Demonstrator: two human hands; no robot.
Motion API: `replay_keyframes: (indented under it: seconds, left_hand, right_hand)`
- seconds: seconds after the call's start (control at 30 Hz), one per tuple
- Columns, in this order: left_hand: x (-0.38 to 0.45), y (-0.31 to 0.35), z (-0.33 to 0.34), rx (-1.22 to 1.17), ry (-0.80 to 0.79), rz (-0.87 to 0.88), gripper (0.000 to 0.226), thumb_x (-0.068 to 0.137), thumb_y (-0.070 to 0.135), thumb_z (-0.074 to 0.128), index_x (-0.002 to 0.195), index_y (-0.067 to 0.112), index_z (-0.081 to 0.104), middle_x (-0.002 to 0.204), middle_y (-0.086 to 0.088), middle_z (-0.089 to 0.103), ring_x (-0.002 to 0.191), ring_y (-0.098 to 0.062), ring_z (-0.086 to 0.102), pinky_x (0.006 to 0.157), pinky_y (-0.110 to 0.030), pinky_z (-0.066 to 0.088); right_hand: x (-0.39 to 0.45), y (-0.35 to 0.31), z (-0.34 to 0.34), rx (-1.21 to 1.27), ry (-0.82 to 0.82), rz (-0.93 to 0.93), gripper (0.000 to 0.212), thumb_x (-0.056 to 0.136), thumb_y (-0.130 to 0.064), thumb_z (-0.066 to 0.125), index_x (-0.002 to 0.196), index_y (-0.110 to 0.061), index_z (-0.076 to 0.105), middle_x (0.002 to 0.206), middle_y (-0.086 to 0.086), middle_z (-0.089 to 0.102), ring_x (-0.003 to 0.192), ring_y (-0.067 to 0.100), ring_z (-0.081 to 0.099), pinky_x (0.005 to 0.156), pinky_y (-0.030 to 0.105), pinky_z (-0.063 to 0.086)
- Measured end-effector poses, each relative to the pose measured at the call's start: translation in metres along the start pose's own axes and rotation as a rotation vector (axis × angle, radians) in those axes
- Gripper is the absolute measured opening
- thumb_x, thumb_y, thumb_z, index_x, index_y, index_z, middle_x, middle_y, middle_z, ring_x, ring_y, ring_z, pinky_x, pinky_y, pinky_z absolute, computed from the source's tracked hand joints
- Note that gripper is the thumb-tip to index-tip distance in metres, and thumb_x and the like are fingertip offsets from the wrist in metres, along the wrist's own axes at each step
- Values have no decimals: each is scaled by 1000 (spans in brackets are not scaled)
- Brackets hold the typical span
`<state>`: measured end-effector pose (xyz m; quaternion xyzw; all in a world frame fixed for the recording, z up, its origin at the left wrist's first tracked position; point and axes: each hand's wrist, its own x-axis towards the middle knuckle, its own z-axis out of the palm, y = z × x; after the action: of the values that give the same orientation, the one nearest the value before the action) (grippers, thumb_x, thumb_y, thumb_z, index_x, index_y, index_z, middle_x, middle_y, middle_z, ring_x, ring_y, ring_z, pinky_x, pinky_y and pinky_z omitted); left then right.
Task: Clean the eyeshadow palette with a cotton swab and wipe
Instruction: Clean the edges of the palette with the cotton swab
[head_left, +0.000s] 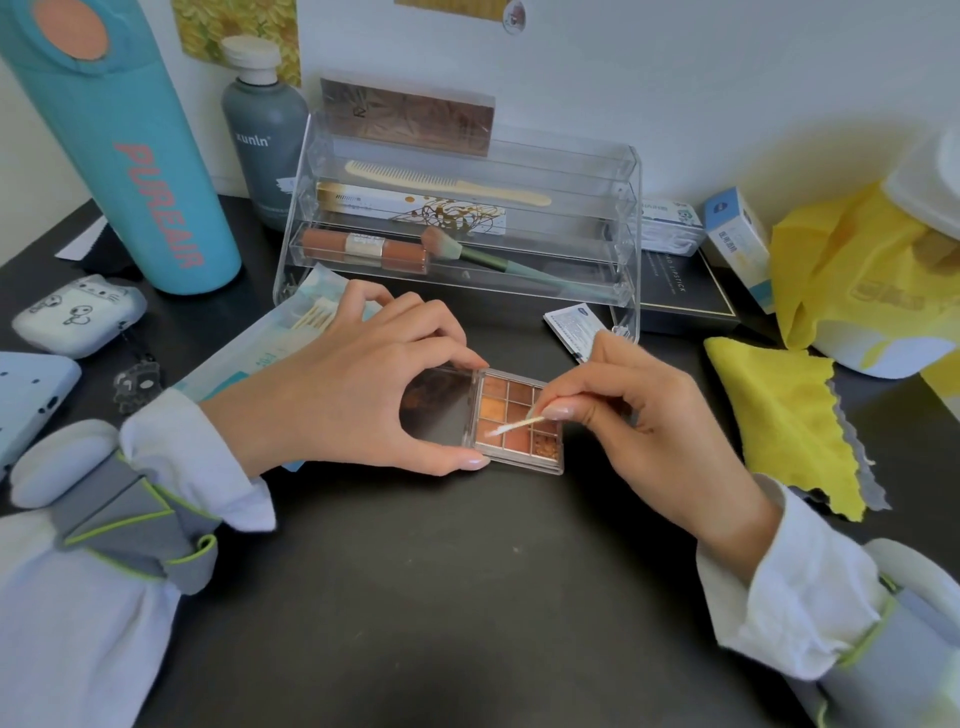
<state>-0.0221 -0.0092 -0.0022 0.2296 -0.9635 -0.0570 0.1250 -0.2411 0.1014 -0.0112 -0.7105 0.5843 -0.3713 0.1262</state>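
Note:
An open eyeshadow palette (511, 410) with brown and orange pans lies on the dark table, its mirrored lid (439, 408) folded out to the left. My left hand (343, 389) grips the lid between thumb and fingers. My right hand (623, 415) pinches a cotton swab (514, 425) whose white tip touches the palette near its lower left pans. A small wipe sachet (574, 325) lies just behind my right hand. A pack of cotton swabs (311, 312) is partly hidden behind my left hand.
A clear acrylic organiser (618, 218) with a comb, brush and cosmetics stands behind the palette. A teal bottle (140, 171) and grey bottle (265, 135) stand at the back left. A yellow cloth (779, 415) lies right, an earbud case (78, 314) left.

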Motion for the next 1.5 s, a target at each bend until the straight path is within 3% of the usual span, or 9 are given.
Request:
replay_keyframes:
  seconds: [0.13, 0.2, 0.27, 0.37, 0.63, 1.1, 1.5]
  left_hand:
    - [0, 0, 0, -7, 4, -2, 73, 67, 85, 49, 121, 37, 58, 113, 22, 46, 102, 1, 42, 103, -33, 21]
    - [-1, 0, 1, -12, 5, 0, 72, 67, 85, 49, 121, 37, 57, 113, 22, 46, 102, 1, 42, 103, -31, 20]
    - [0, 0, 1, -15, 3, 0, 72, 67, 85, 49, 121, 37, 57, 113, 22, 46, 103, 1, 42, 103, -32, 21]
    - [0, 1, 2, -24, 2, -3, 71, 67, 85, 50, 119, 37, 56, 113, 22, 46, 103, 0, 44, 105, -36, 22]
    - [0, 1, 1, -34, -2, -8, 71, 66, 85, 51, 119, 38, 56, 112, 23, 46, 103, 0, 44, 105, -37, 22]
    - [0, 2, 2, -32, 12, -5, 68, 65, 84, 52, 116, 39, 57, 112, 22, 47, 102, 0, 45, 103, -34, 19]
    - [0, 3, 1, -43, 17, -12, 68, 64, 84, 53, 115, 41, 57, 110, 23, 47, 102, -3, 47, 102, -30, 15]
  right_hand:
    - [5, 12, -12, 62, 141, 212, 16, 85, -11, 69, 77, -25, 72, 73, -6, 57, 66, 3, 54, 66, 11, 39]
    - [8, 17, -9, 78, 185, 290, 22, 83, -15, 71, 73, -33, 67, 73, -4, 63, 63, 4, 53, 66, 17, 43]
    - [10, 20, -6, 67, 190, 343, 19, 82, -20, 72, 71, -33, 66, 68, -1, 64, 59, 5, 50, 64, 22, 44]
    - [12, 20, -3, 71, 177, 378, 11, 81, -24, 74, 73, -28, 68, 59, -7, 59, 53, 3, 47, 59, 18, 41]
    - [12, 17, -1, 32, 118, 366, 4, 81, -26, 73, 79, -24, 71, 70, 2, 67, 61, 9, 54, 61, 16, 41]
    - [7, 13, -4, -19, 38, 275, 7, 82, -18, 73, 77, -23, 72, 70, -11, 57, 65, 10, 53, 65, 15, 40]
    - [0, 5, -5, -6, 14, 174, 2, 83, -13, 72, 81, -13, 71, 73, -6, 56, 67, 12, 50, 64, 9, 38]
